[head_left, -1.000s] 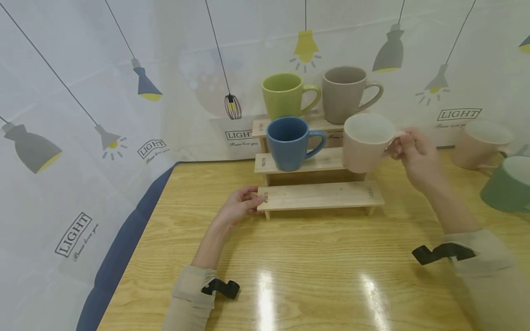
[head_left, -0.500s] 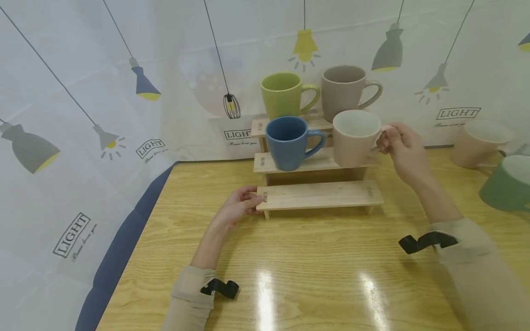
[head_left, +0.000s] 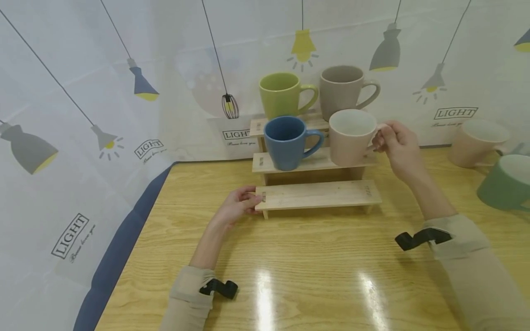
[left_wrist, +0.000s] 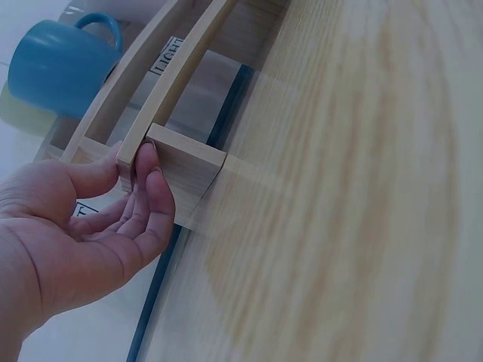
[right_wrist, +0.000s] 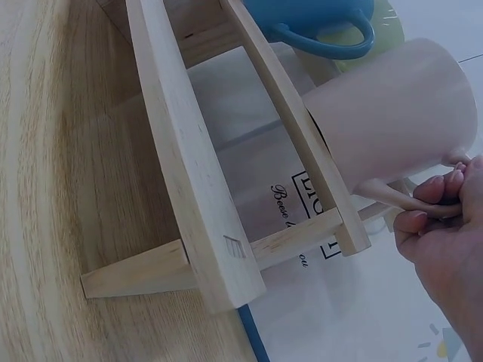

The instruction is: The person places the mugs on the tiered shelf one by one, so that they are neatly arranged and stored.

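A pale pink mug (head_left: 351, 142) stands at the right end of the middle step of a three-step wooden rack (head_left: 314, 195). My right hand (head_left: 398, 149) pinches its handle, which points right. In the right wrist view the mug's base (right_wrist: 339, 151) meets the step. My left hand (head_left: 238, 206) grips the left end of the lowest step, thumb on top and fingers underneath, as the left wrist view shows the hand (left_wrist: 98, 234). Left of the pink mug is a blue mug (head_left: 286, 145). A lime green mug (head_left: 279, 97) and a taupe mug (head_left: 340, 92) occupy the top step.
On the wooden table (head_left: 265, 257) at the far right stand another pink mug (head_left: 474, 145) and a green mug (head_left: 503, 184). Behind the rack hangs a white curtain (head_left: 186, 69) printed with lamps. The lowest step is bare.
My right hand has brought the pink mug leftward, close to the blue mug and onto the middle step. My left hand has stayed on the lowest step.
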A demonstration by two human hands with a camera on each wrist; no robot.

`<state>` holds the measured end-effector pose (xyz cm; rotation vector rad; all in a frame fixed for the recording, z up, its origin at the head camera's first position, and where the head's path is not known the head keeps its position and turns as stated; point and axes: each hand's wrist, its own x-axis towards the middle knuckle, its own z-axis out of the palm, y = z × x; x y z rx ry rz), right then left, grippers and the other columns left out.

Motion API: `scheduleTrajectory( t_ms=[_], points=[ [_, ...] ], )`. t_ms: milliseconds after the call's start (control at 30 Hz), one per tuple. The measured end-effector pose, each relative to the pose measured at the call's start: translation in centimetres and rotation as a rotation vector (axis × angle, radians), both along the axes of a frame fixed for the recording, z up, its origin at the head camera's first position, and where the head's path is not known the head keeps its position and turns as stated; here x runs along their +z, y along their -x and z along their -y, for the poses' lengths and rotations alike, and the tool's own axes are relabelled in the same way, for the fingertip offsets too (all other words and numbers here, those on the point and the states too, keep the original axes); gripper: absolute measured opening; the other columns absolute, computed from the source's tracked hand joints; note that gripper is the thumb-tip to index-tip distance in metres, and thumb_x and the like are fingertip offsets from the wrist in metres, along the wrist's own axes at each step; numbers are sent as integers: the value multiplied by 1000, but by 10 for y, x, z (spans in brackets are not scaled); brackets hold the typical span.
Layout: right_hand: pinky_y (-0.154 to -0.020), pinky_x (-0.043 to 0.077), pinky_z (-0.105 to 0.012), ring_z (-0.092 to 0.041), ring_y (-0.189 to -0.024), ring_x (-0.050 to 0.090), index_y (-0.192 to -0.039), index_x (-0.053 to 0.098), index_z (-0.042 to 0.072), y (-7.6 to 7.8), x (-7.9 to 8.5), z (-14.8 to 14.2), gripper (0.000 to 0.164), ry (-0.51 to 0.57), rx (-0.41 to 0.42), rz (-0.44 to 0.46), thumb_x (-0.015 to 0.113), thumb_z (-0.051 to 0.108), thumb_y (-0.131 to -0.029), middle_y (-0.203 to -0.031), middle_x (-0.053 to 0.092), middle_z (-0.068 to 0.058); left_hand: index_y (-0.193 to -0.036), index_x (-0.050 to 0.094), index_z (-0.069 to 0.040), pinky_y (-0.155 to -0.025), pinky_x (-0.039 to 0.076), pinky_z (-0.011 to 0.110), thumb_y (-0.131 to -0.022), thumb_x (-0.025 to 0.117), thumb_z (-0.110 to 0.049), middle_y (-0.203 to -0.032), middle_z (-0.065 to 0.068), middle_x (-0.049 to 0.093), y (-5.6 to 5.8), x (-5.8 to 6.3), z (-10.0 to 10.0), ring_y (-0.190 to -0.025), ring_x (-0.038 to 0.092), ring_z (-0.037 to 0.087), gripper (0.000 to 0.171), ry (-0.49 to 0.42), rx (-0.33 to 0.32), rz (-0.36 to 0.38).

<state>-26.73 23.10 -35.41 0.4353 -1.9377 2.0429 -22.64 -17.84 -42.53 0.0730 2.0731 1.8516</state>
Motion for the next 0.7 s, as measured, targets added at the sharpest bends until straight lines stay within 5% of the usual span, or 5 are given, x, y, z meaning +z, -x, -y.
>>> scheduleTrajectory(
  t_ms=[433, 700],
  points=[
    [-63, 48, -19, -16, -74, 49, -91, 55, -1, 4, 0, 6, 23, 73, 43, 9, 53, 17, -106, -79, 51, -4, -151, 38, 2, -83, 58, 33, -102, 63, -12, -113, 12, 58, 0, 1, 1, -88, 61, 18, 57, -7, 0, 3],
    [-68, 53, -17, -12, -76, 57, -97, 62, 4, 3, -1, 2, 22, -74, -52, 24, 53, 22, -107, -81, 58, -2, -150, 38, 5, -84, 57, 33, -101, 64, -11, -113, 13, 60, 1, 1, -2, -90, 61, 16, 57, 4, 13, 22]
  ],
)
